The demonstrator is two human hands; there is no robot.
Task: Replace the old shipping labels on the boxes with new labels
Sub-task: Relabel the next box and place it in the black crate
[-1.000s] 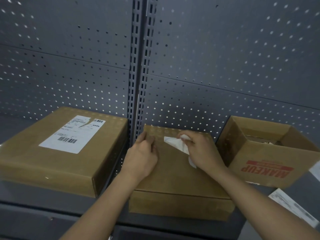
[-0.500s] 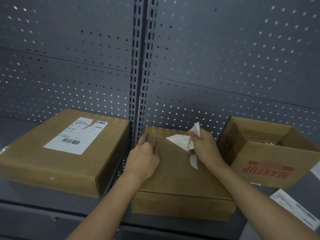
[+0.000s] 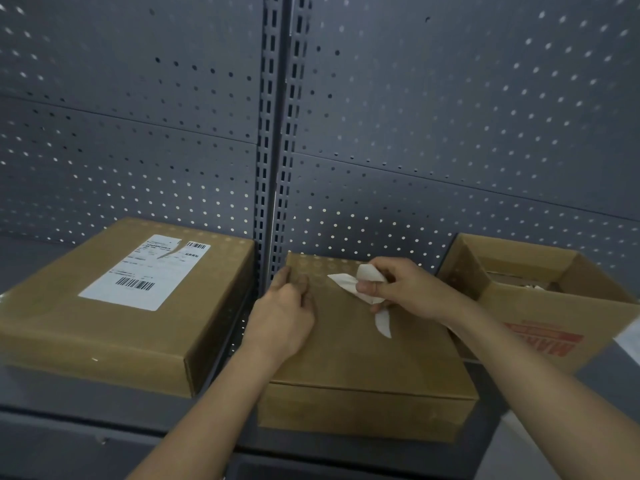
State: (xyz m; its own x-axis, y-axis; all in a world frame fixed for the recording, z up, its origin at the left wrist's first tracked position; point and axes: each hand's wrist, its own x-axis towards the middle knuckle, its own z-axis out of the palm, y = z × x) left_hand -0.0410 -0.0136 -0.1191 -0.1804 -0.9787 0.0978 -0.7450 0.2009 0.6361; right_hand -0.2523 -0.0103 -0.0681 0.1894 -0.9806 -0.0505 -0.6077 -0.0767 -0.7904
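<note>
Right grip (image 3: 407, 289) pinches crumpled label (image 3: 346, 284); left grip (image 3: 282, 320) rests relaxed on box (image 3: 367, 362).

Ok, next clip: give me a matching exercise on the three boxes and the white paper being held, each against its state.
Things
1. left box
2. middle box
3. right box
4. peeled label

States
a. open on top, red print on its side
b. crumpled in the right hand
c. closed, with a torn white label stuck on top
d. closed, with the left hand resting on its far left corner

Pairs: 1-c, 2-d, 3-a, 4-b
</note>
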